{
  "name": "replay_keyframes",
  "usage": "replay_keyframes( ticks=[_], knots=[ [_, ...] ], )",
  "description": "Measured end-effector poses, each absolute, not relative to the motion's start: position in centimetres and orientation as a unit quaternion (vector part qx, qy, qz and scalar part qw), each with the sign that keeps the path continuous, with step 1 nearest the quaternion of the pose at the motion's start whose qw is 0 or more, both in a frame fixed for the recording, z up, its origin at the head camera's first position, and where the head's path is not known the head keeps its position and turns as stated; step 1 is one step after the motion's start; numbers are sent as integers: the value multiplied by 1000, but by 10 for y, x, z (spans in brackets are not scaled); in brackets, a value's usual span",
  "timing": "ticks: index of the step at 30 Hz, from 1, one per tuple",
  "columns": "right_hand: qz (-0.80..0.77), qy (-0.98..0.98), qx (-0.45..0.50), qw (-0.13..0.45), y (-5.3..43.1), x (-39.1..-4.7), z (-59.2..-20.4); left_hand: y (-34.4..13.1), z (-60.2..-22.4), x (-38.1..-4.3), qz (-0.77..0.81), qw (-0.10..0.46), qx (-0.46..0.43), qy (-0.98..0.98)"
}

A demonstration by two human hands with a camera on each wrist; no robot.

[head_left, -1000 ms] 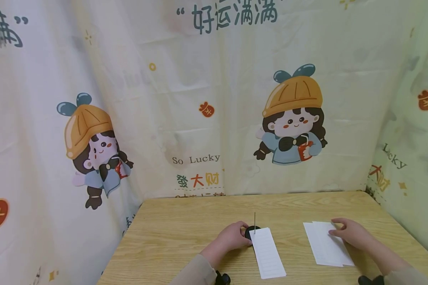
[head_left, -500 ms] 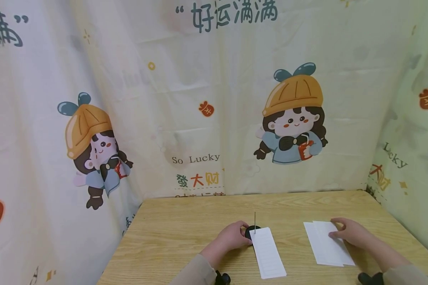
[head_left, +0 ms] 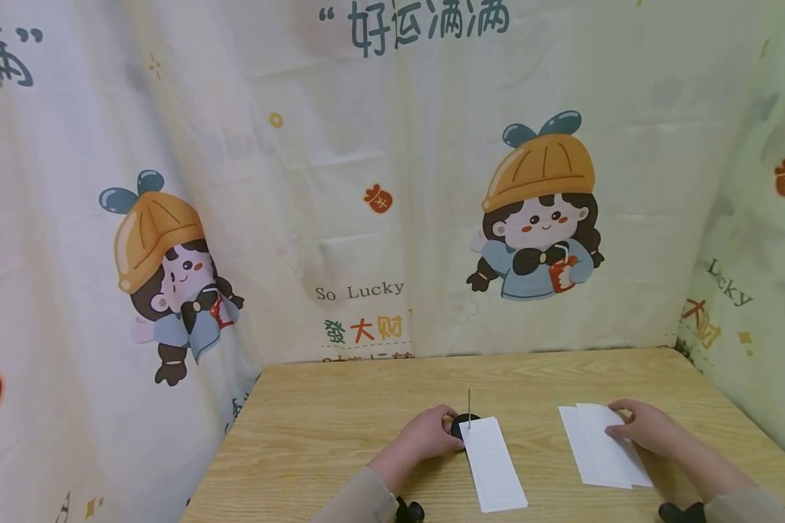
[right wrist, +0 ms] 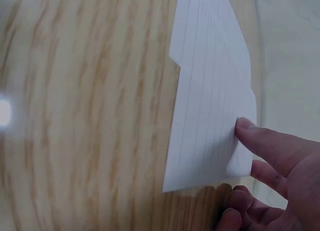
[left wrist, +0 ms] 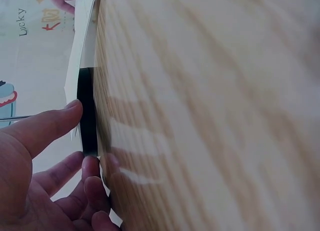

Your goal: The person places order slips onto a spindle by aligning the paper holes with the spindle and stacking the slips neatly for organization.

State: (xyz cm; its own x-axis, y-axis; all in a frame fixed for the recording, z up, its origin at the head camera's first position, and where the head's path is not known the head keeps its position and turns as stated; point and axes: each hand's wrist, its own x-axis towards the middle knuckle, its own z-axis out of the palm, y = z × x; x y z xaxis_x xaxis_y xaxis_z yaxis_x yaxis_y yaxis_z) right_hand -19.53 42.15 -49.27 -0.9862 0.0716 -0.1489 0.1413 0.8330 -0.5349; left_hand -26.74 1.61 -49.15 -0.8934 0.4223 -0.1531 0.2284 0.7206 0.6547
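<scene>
My left hand (head_left: 429,432) grips the round black base (left wrist: 87,111) of a paper spike, thumb on top and fingers at its side. The thin metal spike (head_left: 469,403) stands upright from it. A ruled white paper slip (head_left: 495,468) has its far end at the spike and stretches toward me over the table. Farther right, my right hand (head_left: 647,428) pinches the far right corner of the upper of two overlapping ruled paper slips (right wrist: 210,91). In the right wrist view the thumb lies on the sheet's face, and that corner bends up slightly.
Both hands work over a light wood table (head_left: 340,407). A printed cream curtain (head_left: 288,218) hangs along its back and sides. Black wrist devices (head_left: 682,512) sit near both sleeves.
The upper slip's far edge has risen slightly at my right hand. My left hand, the spike and its slip keep their places; the head view has shifted a little.
</scene>
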Motion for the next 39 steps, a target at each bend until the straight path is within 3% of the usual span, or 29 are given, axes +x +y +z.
replay_keyframes(
  ticks=[18, 31, 39],
  knots=[
    [-313, 944, 83, 63, 416, -196, -486, 15, -490, -268, 330, 154, 175, 915],
    [-331, 941, 65, 11, 419, -190, -482, 15, -494, -272, 325, 149, 179, 916],
    [-360, 930, 69, 7, 414, -186, -474, 14, -493, -270, 325, 149, 183, 916]
  ],
)
